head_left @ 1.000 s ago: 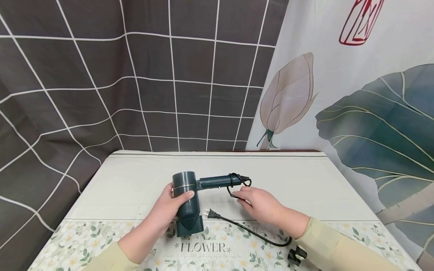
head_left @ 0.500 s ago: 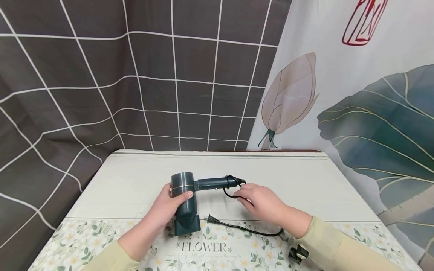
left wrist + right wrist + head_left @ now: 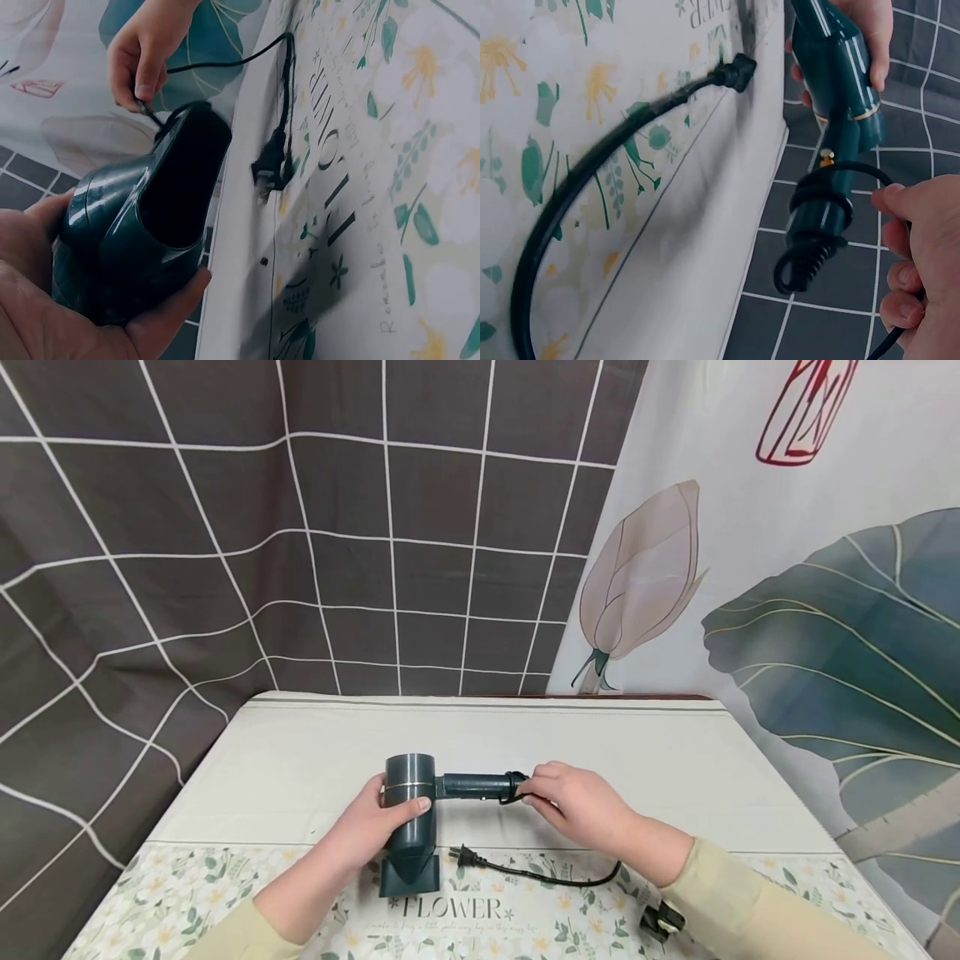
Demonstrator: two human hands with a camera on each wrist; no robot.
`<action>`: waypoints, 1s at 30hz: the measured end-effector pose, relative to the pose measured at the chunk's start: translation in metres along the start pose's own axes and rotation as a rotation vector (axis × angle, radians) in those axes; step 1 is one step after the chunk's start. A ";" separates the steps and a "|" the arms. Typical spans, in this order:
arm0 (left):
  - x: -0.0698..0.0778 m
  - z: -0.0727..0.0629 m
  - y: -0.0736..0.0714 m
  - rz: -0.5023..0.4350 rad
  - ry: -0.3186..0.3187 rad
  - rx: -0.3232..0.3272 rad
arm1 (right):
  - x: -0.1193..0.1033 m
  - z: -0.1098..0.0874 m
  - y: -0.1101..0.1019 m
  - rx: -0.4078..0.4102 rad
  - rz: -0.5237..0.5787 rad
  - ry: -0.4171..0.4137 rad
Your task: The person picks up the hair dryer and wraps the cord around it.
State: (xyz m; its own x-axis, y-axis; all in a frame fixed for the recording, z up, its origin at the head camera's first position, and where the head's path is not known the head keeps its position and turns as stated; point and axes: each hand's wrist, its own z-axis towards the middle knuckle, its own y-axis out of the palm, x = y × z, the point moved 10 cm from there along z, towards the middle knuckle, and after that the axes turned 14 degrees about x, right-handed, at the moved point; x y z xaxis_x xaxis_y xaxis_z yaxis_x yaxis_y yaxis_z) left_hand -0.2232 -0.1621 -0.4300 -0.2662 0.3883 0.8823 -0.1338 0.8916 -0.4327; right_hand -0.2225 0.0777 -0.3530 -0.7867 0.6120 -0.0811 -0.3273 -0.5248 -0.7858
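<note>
Head camera looks forward and down; close wrist views share the hair dryer point(image 3: 841, 135)

Left fingers point(image 3: 171, 313) hold the green hair dryer point(image 3: 112, 199).

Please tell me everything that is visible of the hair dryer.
The hair dryer is dark blue-green, glossy and apparently plastic. Its cylindrical body bears a thin gold-coloured ring; a flattened, open nozzle points to the near side of the table. The straight handle extends rightward, with a black cord looped round its end. The left hand grips the body; the right hand holds the cord near the handle. It appears raised above the table, its plug unconnected.
</note>
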 end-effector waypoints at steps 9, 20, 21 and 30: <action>0.005 -0.006 0.001 0.051 0.068 -0.056 | 0.005 0.005 -0.011 0.066 0.015 -0.010; 0.002 -0.010 0.004 0.041 0.099 -0.110 | 0.020 0.010 -0.015 0.112 -0.003 0.024; 0.002 -0.011 0.005 0.032 0.098 -0.117 | 0.021 0.010 -0.015 0.113 -0.003 0.025; -0.002 -0.011 0.009 -0.013 0.093 -0.145 | 0.041 0.011 -0.007 0.069 0.046 0.148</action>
State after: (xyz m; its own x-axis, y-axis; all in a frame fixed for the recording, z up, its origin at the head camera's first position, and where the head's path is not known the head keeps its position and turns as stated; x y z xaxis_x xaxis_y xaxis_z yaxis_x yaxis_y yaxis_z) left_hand -0.2137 -0.1522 -0.4338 -0.1745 0.3904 0.9040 0.0046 0.9183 -0.3957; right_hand -0.2578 0.1000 -0.3440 -0.7175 0.6645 -0.2092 -0.3319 -0.5901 -0.7359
